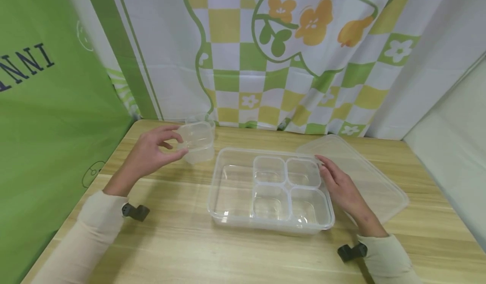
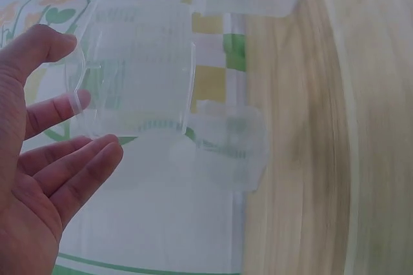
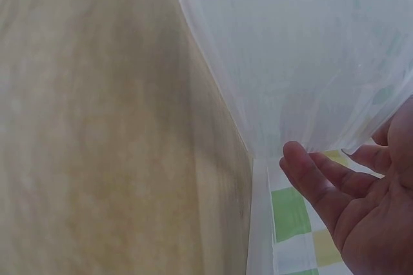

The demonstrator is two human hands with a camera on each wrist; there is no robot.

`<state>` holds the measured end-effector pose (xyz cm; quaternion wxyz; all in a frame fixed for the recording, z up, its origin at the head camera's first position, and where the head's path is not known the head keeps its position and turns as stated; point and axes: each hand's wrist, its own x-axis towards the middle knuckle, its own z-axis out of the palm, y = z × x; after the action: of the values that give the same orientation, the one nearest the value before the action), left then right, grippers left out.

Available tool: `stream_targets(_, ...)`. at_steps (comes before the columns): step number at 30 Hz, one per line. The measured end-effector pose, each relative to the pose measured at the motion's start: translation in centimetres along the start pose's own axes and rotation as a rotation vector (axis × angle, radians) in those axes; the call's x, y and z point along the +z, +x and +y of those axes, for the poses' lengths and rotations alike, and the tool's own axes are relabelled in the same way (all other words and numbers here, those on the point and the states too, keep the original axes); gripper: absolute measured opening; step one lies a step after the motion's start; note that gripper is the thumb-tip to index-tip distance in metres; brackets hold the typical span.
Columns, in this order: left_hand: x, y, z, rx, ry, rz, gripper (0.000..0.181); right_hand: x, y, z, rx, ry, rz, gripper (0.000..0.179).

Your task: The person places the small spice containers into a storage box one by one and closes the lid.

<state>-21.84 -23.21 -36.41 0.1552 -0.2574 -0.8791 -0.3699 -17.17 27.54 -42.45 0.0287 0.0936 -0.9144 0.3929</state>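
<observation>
My left hand [image 1: 153,149] pinches the near-left edge of a small clear plastic container [image 1: 197,135] between thumb and finger; the container is lifted in the left wrist view [image 2: 135,68]. Another small clear container [image 1: 200,154] stands below and behind it, partly hidden. A large clear plastic box [image 1: 233,187] sits on the table, with several small containers [image 1: 271,201] fitted side by side in its right part. At the box's far right corner, my right hand [image 1: 341,189] holds the rim; in the right wrist view its fingers [image 3: 316,181] touch the box wall.
A flat translucent lid [image 1: 364,178] lies on the wooden table [image 1: 171,242] at the right, partly under the right forearm. A patterned curtain [image 1: 262,81] hangs along the table's back edge. Green cloth [image 1: 57,128] hangs on the left side.
</observation>
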Motion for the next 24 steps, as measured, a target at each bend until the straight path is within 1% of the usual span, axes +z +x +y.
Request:
stream_targets(11, 0.1, 0.1, 0.9, 0.04, -0.047, 0.007, 0.017, -0.1, 0.0, -0.1, 0.017, -0.001, -0.013, 0.054)
stream_targets(16, 0.2, 0.1, 1.6, 0.073, -0.063, 0.007, 0.016, -0.1, 0.0, -0.1, 0.017, -0.001, -0.014, 0.054)
stream_targets(20, 0.4, 0.1, 2.2, 0.112, -0.063, -0.003, 0.016, -0.1, 0.0, -0.1, 0.015, -0.004, -0.013, 0.053)
stream_targets(24, 0.7, 0.0, 3.0, 0.179, -0.069, -0.023, 0.018, -0.1, 0.0, -0.1, 0.005, -0.004, -0.01, 0.053)
